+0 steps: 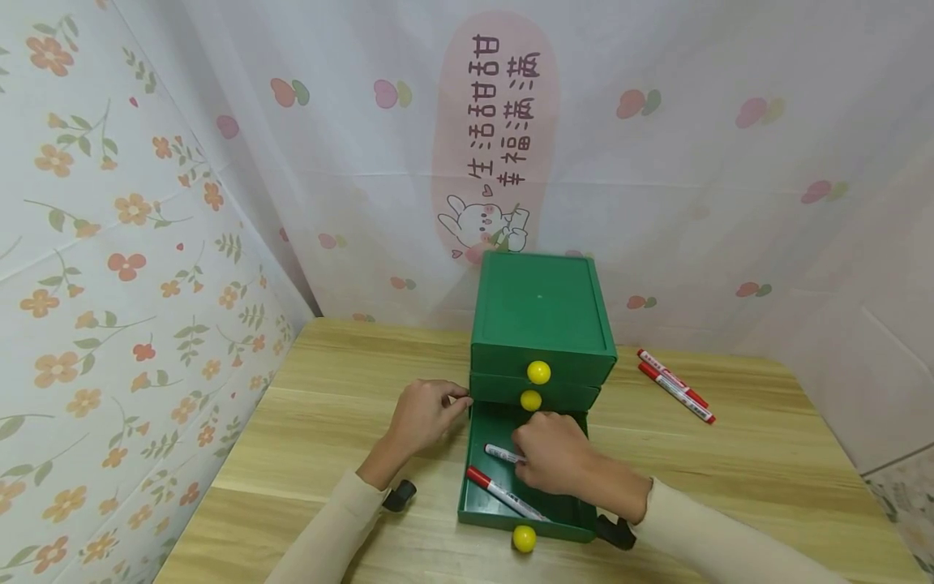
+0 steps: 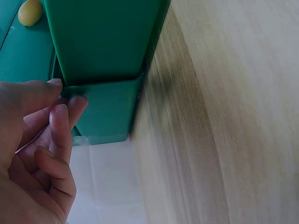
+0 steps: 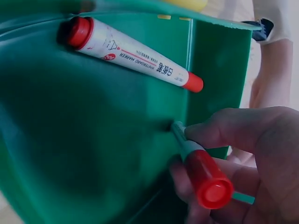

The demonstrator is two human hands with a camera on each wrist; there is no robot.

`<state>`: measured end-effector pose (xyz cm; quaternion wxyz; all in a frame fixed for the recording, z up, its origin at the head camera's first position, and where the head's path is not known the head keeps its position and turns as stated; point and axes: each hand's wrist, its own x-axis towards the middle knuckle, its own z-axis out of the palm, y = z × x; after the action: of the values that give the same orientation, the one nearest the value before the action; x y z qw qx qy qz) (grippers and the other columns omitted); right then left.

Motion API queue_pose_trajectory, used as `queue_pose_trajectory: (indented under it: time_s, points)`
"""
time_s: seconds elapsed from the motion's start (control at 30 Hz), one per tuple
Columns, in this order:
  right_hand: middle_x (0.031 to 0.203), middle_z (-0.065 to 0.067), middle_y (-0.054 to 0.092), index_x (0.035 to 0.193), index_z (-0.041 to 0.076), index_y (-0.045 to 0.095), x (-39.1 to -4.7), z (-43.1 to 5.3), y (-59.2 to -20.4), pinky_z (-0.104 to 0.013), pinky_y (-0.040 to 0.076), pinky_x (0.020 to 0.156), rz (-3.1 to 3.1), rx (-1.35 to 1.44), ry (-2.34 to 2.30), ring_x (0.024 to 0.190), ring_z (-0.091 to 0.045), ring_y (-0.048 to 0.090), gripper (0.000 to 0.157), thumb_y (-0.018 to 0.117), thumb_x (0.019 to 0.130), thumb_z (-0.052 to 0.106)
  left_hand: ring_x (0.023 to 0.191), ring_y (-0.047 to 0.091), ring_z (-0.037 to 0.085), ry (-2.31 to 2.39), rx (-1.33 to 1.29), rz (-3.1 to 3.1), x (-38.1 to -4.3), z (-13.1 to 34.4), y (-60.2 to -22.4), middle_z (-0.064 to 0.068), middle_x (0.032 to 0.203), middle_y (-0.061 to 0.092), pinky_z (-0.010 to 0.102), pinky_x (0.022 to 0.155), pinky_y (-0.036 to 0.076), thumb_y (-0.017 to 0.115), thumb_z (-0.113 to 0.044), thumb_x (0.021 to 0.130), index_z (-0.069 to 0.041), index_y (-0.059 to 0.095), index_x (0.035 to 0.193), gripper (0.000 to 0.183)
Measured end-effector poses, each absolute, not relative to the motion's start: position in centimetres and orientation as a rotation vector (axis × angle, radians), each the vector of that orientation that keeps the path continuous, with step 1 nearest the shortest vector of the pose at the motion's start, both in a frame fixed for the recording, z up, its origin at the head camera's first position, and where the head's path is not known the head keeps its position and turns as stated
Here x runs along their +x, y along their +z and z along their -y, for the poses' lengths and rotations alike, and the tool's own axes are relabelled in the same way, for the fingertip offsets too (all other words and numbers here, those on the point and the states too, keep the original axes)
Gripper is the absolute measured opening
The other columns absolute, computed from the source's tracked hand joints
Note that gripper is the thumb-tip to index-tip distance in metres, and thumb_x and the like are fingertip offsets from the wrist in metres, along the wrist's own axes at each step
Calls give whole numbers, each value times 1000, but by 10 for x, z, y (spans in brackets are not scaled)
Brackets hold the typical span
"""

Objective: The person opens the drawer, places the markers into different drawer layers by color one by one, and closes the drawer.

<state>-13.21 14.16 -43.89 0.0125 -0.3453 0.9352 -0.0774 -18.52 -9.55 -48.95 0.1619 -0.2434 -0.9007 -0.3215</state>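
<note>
A green drawer cabinet [image 1: 540,308] with yellow ball knobs stands on the table, its bottom drawer [image 1: 569,531] pulled out. My left hand [image 1: 426,415] is at the cabinet's left side, just above the drawer; in the left wrist view its thumb and forefinger pinch the cabinet's edge [image 2: 103,85]. Inside the drawer my right hand [image 1: 554,453] pinches a red-capped whiteboard marker [image 3: 208,179] between thumb and fingers, its cap facing the right wrist camera. A second red whiteboard marker [image 3: 140,58] lies on the drawer floor near the front wall.
Two more red-and-white markers [image 1: 674,385] lie side by side on the wooden table [image 1: 773,487], right of the cabinet. The two upper drawers, with their yellow knobs [image 1: 538,372], are closed. A printed cloth [image 1: 365,162] hangs right behind the cabinet.
</note>
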Motion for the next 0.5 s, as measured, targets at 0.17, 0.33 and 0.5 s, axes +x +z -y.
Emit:
queue_pose_trajectory:
  time_s: [0.17,0.33,0.5]
  points:
    - [50,8,33,55,19,51,-135,-135,-443,-21,30,36,-2873,-1076,-200,45,-8,38,33,75,78,19,69,62,1,-895,-701,2569,-185,96,-489,-6,90,75,17,56,47,74,-25,89,-16,80,93,12]
    - [53,6,38,60,17,57,-136,-130,-444,-22,32,37,-2818,-1019,-140,45,-10,38,27,75,78,22,70,63,2,-879,-709,2571,-185,96,-489,-6,91,75,17,55,45,73,-26,90,-16,80,93,13]
    - [53,5,40,60,16,55,-136,-128,-443,-22,34,38,-2772,-973,-85,43,-10,40,31,79,78,26,69,62,1,-872,-716,2557,-184,96,-489,-6,90,75,16,54,44,73,-26,90,-16,80,92,13]
